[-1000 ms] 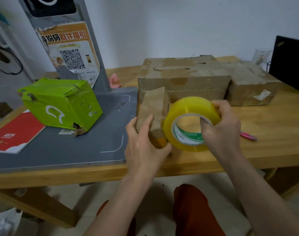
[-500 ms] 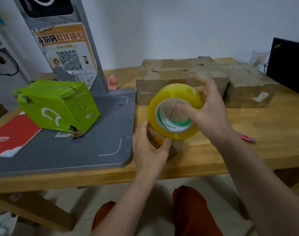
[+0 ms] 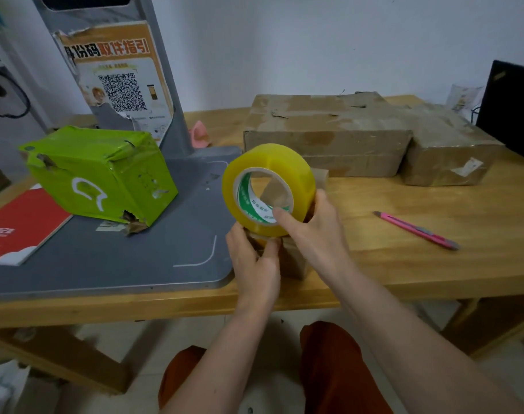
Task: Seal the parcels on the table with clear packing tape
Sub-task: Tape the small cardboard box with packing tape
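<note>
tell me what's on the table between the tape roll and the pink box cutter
In the head view, only the right hand holding the tape roll; past it, bare wooden table runs to the pink box cutter.

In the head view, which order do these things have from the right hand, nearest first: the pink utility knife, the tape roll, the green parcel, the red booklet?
From the right hand:
1. tape roll, held in it.
2. pink utility knife, to its right on the table.
3. green parcel, to the left on the grey base.
4. red booklet, at the far left.

Right hand (image 3: 311, 231) grips something, thumb hooked; left hand (image 3: 256, 261) pinches below.
</note>
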Available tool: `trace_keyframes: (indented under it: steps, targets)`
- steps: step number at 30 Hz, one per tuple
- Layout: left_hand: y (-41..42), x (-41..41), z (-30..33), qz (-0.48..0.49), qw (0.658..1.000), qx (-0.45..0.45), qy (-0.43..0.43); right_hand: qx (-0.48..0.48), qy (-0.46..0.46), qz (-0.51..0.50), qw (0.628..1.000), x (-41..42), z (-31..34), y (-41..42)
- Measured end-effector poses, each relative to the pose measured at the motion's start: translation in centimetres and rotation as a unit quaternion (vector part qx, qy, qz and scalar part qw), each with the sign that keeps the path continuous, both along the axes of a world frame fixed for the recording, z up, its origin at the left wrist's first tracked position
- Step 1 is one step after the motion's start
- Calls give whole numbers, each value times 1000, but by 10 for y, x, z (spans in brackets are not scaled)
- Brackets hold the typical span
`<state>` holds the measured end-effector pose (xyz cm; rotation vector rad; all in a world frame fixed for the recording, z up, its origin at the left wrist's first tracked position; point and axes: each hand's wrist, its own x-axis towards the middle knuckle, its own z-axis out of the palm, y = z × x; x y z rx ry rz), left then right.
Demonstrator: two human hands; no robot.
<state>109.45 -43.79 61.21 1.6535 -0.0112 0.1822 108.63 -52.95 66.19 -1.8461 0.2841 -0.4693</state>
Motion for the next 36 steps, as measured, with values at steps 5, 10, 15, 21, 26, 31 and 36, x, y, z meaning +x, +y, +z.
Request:
trace_keyframes:
  steps: [5, 10, 15, 21, 26, 31, 36]
  targets:
    - [0, -1, 0, 8, 1000, -7, 1, 111, -35, -25, 993, -10, 1, -16]
    - [1, 0, 2, 2, 1000, -3, 13, 125, -54, -31, 990, -28, -1, -35]
    - [0, -1, -1, -20, 999, 40, -24, 94, -66, -22, 993, -31, 2, -34]
    - [1, 4, -8, -16, 990, 96, -102, 39, -56, -37, 997, -27, 5, -40]
    - [0, 6, -9, -18, 991, 113, -67, 10, -79, -56, 995, -35, 5, -53]
    - [-4, 9, -4, -17, 988, 145, -50, -50, -81, -77, 992, -45, 7, -57]
    - [-8, 9, -4, -1, 981, 181, -66, -101, -70, -86, 989, -62, 12, -40]
